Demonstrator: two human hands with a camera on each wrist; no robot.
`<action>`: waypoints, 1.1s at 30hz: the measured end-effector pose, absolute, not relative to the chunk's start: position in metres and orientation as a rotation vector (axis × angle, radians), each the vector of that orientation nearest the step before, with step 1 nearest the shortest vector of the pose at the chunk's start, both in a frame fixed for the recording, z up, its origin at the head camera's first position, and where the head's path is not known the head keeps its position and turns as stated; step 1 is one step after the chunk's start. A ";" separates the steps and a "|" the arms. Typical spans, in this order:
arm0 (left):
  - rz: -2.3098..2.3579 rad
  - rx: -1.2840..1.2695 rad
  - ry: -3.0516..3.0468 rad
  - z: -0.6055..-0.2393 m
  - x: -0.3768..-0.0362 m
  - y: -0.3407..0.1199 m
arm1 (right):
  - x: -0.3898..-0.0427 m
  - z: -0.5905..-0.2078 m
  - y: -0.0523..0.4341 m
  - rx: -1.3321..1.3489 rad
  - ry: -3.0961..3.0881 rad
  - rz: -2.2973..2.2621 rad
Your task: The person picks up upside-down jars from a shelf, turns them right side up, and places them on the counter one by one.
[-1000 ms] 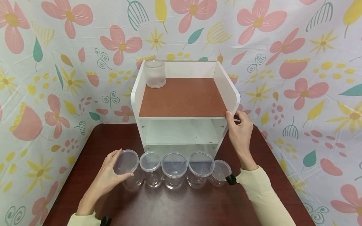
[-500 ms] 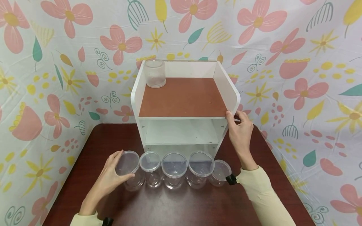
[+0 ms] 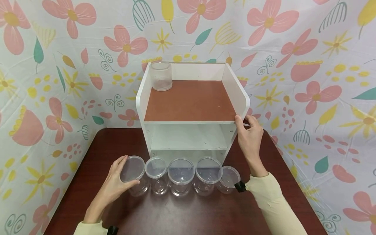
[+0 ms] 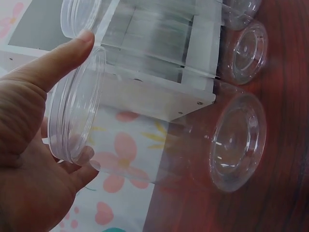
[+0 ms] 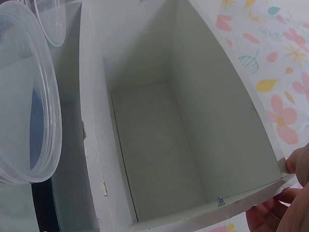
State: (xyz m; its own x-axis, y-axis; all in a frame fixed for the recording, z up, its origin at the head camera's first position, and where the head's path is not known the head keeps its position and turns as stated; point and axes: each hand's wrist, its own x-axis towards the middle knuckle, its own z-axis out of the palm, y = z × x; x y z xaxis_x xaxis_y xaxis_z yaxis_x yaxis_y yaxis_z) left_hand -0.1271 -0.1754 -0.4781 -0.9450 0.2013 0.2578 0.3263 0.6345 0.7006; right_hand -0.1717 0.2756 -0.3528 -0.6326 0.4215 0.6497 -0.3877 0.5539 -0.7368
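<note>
In the head view my left hand (image 3: 113, 182) holds the leftmost clear plastic jar (image 3: 133, 169) by its lid, thumb on the near side and fingers round the far side. The left wrist view shows the thumb along the lid rim (image 4: 79, 106) and the jar's round base (image 4: 237, 142) over the dark table; whether it touches the wood I cannot tell. My right hand (image 3: 249, 140) grips the front edge of the white shelf unit (image 3: 246, 101) on its right side. In the right wrist view the fingers (image 5: 268, 215) wrap that edge.
Several more lidded jars (image 3: 181, 173) stand in a row before the unit, a short one (image 3: 228, 179) at the right end. Another jar (image 3: 161, 76) is on the brown top shelf (image 3: 191, 101), back left. A floral cloth (image 3: 317, 75) hangs behind the dark table (image 3: 176, 218).
My left hand and the leftmost jar have shifted slightly to the right, closer to the neighbouring jar. The right hand keeps its place on the shelf unit.
</note>
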 end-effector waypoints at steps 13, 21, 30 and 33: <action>-1.349 -0.320 -2.590 -0.427 -0.126 -0.174 | -0.172 -0.355 0.278 -0.027 -1.940 1.145; -1.386 -0.434 -2.432 -0.378 -0.126 -0.159 | -0.172 -0.355 0.277 -0.031 -1.933 1.171; -1.432 -0.558 -2.259 -0.329 -0.130 -0.144 | -0.173 -0.355 0.278 -0.049 -1.940 1.171; -1.460 -0.571 -2.215 -0.311 -0.131 -0.137 | -0.172 -0.355 0.278 -0.048 -1.942 1.173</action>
